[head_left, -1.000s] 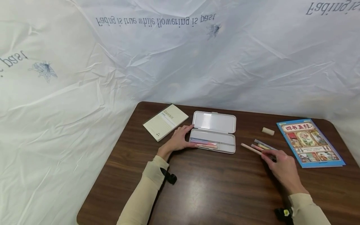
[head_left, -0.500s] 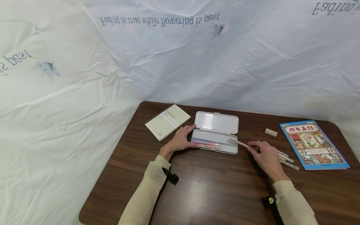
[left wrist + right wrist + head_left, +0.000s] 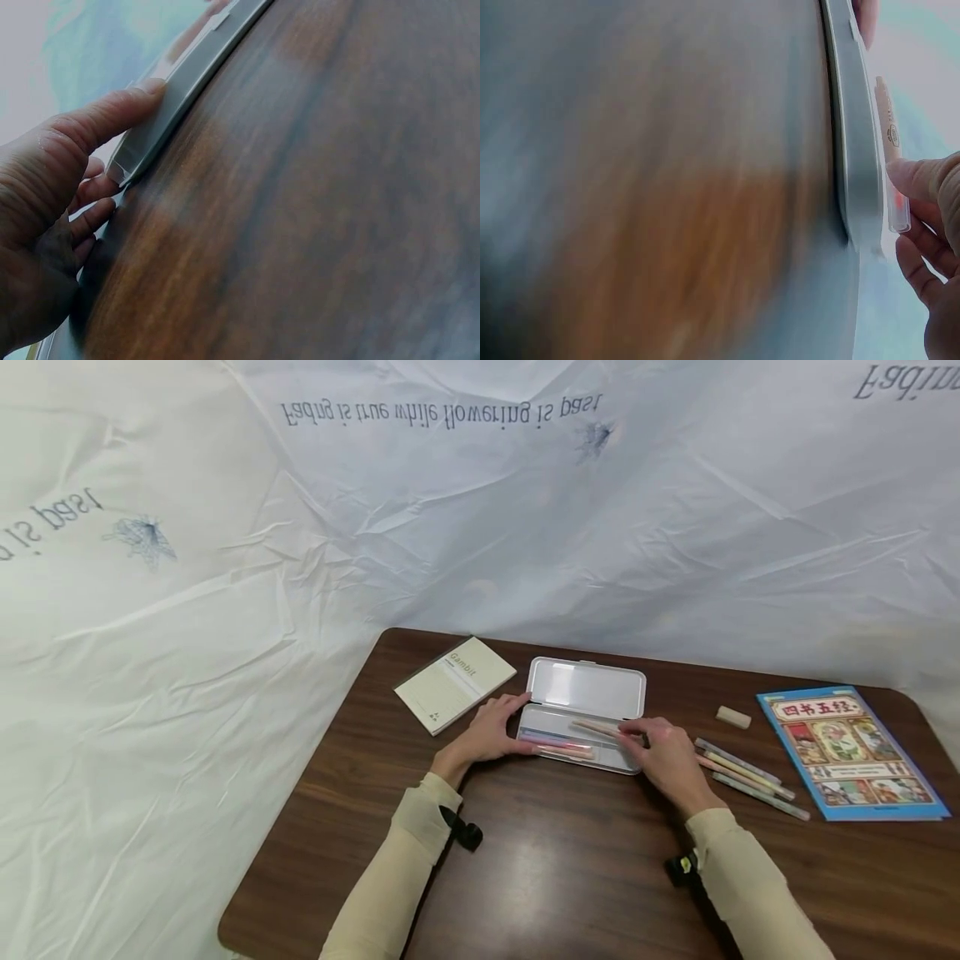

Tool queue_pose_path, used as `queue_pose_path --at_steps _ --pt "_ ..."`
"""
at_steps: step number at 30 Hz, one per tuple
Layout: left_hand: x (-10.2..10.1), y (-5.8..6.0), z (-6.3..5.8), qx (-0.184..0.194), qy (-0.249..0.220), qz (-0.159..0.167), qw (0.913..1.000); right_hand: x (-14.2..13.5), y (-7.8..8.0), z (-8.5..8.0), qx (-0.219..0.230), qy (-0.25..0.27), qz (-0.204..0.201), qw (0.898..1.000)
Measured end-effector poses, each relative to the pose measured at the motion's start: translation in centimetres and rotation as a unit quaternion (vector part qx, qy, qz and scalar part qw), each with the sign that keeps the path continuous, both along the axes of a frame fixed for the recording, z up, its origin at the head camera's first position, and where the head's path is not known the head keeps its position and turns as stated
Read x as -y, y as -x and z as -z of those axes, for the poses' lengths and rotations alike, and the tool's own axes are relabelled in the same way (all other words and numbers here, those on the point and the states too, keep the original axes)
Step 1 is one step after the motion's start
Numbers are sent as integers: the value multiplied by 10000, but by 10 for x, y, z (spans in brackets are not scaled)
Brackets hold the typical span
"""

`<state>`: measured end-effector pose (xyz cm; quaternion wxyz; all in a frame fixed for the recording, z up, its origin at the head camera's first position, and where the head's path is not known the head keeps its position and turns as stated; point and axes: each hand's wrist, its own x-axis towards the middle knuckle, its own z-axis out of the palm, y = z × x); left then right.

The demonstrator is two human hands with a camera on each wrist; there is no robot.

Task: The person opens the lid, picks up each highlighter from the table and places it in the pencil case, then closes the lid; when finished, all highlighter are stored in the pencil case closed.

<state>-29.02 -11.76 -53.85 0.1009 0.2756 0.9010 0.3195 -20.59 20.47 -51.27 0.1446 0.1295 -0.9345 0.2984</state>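
Observation:
An open white pencil case (image 3: 587, 687) lies on the table, its lid folded back. Several coloured pens (image 3: 557, 745) lie along the front of its tray. My left hand (image 3: 483, 735) grips the case's left end; in the left wrist view the thumb (image 3: 124, 109) presses the front wall while the fingers bend round the end. My right hand (image 3: 667, 762) pinches a pale pinkish pen (image 3: 889, 131) between thumb and fingers. That pen is over the tray, behind the other pens, pointing left; whether it touches the tray I cannot tell.
Several loose pens (image 3: 753, 774) lie right of the right hand. An eraser-like beige block (image 3: 732, 717) sits behind them, with a blue-edged booklet (image 3: 855, 752) farther right. A cream notebook (image 3: 456, 683) lies left of the case. White sheeting (image 3: 480, 527) hangs behind the table (image 3: 570, 868).
My right hand has lifted the pale pen from the loose group and carried it left over the case. The left hand has stayed at the case's left end. The view has shifted slightly.

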Motion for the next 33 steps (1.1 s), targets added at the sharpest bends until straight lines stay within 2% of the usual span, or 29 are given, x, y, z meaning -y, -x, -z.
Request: queue_pose_path --at_steps 5,15,33 --pt "-2 0 0 -5 -25 2 10000 15 11 0 163 -16 -195 9997" --pt "-1 0 -2 -34 45 -40 10000 39 25 3 192 -81 -586 9981" --pt "-1 1 0 -117 68 -6 9999 53 31 0 608 -216 -584 9962"
